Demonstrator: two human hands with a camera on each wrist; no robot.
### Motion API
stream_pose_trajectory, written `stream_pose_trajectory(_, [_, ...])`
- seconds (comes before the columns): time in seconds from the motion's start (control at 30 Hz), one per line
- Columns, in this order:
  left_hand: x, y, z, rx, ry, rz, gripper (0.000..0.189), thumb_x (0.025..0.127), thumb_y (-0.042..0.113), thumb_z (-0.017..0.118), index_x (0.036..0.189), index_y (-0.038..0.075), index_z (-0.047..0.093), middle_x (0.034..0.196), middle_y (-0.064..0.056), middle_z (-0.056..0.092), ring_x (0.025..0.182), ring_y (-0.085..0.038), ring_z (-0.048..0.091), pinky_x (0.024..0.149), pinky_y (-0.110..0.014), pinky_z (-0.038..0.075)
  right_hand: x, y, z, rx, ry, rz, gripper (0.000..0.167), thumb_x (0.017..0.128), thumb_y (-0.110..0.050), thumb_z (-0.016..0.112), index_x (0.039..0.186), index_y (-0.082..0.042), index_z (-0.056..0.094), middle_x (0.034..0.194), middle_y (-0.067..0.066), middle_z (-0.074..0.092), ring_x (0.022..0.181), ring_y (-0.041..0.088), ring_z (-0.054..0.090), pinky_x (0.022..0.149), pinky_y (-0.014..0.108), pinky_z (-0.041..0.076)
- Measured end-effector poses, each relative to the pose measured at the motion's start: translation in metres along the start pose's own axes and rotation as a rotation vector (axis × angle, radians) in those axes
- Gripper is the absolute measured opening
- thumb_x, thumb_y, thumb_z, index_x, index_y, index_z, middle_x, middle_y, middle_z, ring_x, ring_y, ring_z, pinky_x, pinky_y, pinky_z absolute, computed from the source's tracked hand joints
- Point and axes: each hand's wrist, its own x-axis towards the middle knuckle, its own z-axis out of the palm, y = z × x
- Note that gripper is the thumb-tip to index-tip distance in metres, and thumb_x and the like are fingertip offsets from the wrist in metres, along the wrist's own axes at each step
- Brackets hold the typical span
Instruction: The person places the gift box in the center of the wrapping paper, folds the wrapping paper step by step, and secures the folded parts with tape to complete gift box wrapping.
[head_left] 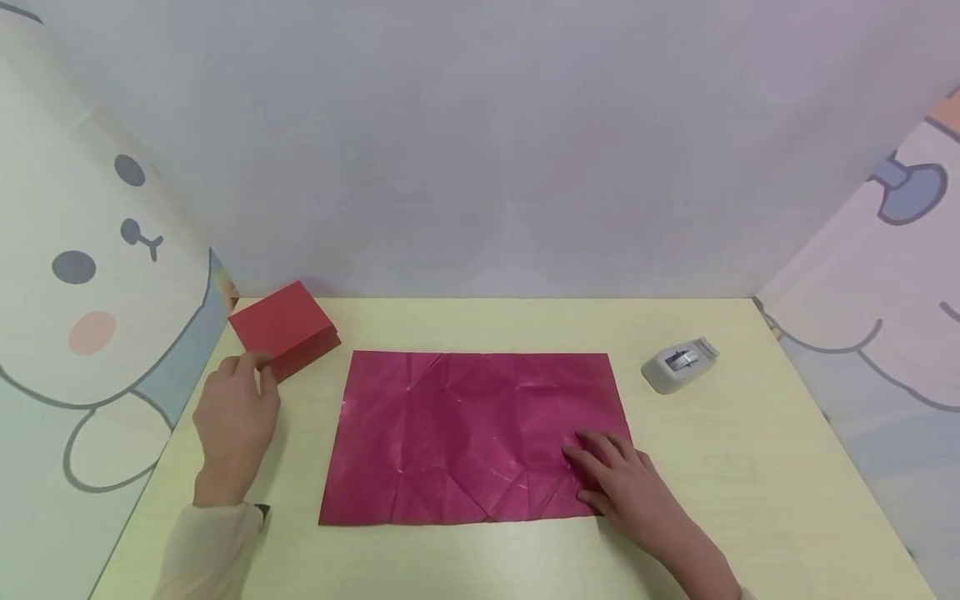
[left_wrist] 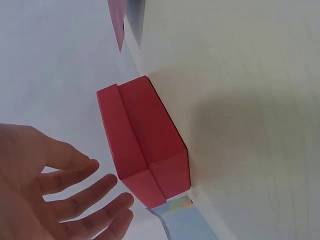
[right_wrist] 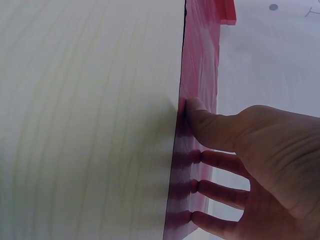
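Note:
A creased magenta sheet of wrapping paper (head_left: 480, 433) lies spread flat on the table. My right hand (head_left: 626, 483) rests its fingertips on the sheet's right side, near the front corner. In the right wrist view, the thumb (right_wrist: 200, 122) and fingers are spread and touch the sheet's surface. At the back left stands a red lidded box (head_left: 283, 321). My left hand (head_left: 238, 412) is right at the box's near side, and its fingers overlap the box's edge in the head view. The left wrist view shows those fingers loosely extended beside the red box (left_wrist: 145, 140), holding nothing.
A small grey-and-white tape dispenser (head_left: 680, 365) sits at the right, beyond the sheet's edge. The pale wooden table (head_left: 480, 321) meets a plain wall (head_left: 480, 150) at the back. Cartoon-printed panels (head_left: 97, 250) flank it on both sides.

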Motion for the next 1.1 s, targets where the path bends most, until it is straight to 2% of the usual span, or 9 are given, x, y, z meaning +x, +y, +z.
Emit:
stream_pose_trajectory(0.17, [0.004, -0.003, 0.003, -0.028, 0.008, -0.054, 0.03, 0.105, 0.015, 0.053, 0.126, -0.004, 0.063, 0.127, -0.032, 0.061, 0.108, -0.051, 0.061, 0.08, -0.065, 0.055, -0.001, 0.0, 0.001, -0.007, 0.002, 0.0, 0.066, 0.082, -0.029, 0.089, 0.143, -0.024, 0.064, 0.147, 0.009, 0.058, 0.132, 0.03, 0.052, 0.09, 0.047, 0.052])
stream_pose_trajectory(0.43, [0.008, -0.006, 0.007, -0.039, 0.023, -0.096, 0.032, 0.107, 0.019, 0.05, 0.125, -0.006, 0.061, 0.126, -0.032, 0.058, 0.103, -0.05, 0.06, 0.074, -0.065, 0.054, -0.001, -0.001, 0.001, -0.015, 0.003, 0.001, 0.066, 0.082, -0.029, 0.089, 0.143, -0.025, 0.064, 0.147, 0.009, 0.058, 0.132, 0.031, 0.053, 0.09, 0.046, 0.052])
stream_pose_trajectory(0.57, [0.012, -0.007, 0.009, -0.058, 0.027, -0.13, 0.038, 0.107, 0.021, 0.049, 0.13, -0.008, 0.057, 0.124, -0.033, 0.057, 0.1, -0.05, 0.06, 0.074, -0.064, 0.053, -0.001, -0.001, 0.001, -0.011, -0.009, 0.008, 0.066, 0.082, -0.029, 0.089, 0.143, -0.025, 0.064, 0.147, 0.008, 0.057, 0.133, 0.03, 0.052, 0.09, 0.046, 0.052])
stream_pose_trajectory(0.73, [0.019, -0.006, 0.014, -0.097, -0.058, -0.225, 0.054, 0.108, 0.028, 0.045, 0.146, -0.01, 0.041, 0.132, -0.034, 0.051, 0.1, -0.048, 0.058, 0.08, -0.063, 0.054, -0.001, -0.001, 0.0, -0.01, -0.012, 0.011, 0.065, 0.083, -0.029, 0.089, 0.143, -0.025, 0.064, 0.148, 0.008, 0.057, 0.134, 0.03, 0.051, 0.09, 0.047, 0.052])
stream_pose_trajectory(0.87, [0.026, -0.004, 0.019, -0.128, -0.147, -0.306, 0.065, 0.109, 0.035, 0.04, 0.154, -0.01, 0.028, 0.138, -0.037, 0.045, 0.108, -0.054, 0.057, 0.088, -0.066, 0.053, -0.002, 0.001, 0.001, -0.012, 0.002, 0.005, 0.065, 0.083, -0.028, 0.089, 0.143, -0.025, 0.064, 0.147, 0.008, 0.057, 0.133, 0.03, 0.051, 0.091, 0.049, 0.053])
stream_pose_trajectory(1.1, [0.034, -0.009, 0.021, -0.216, -0.236, -0.369, 0.079, 0.109, 0.043, 0.031, 0.159, -0.014, 0.01, 0.151, -0.045, 0.034, 0.13, -0.065, 0.045, 0.106, -0.074, 0.041, -0.001, 0.002, 0.002, -0.004, 0.022, -0.012, 0.064, 0.083, -0.028, 0.088, 0.142, -0.025, 0.064, 0.147, 0.009, 0.057, 0.133, 0.03, 0.051, 0.09, 0.048, 0.052])
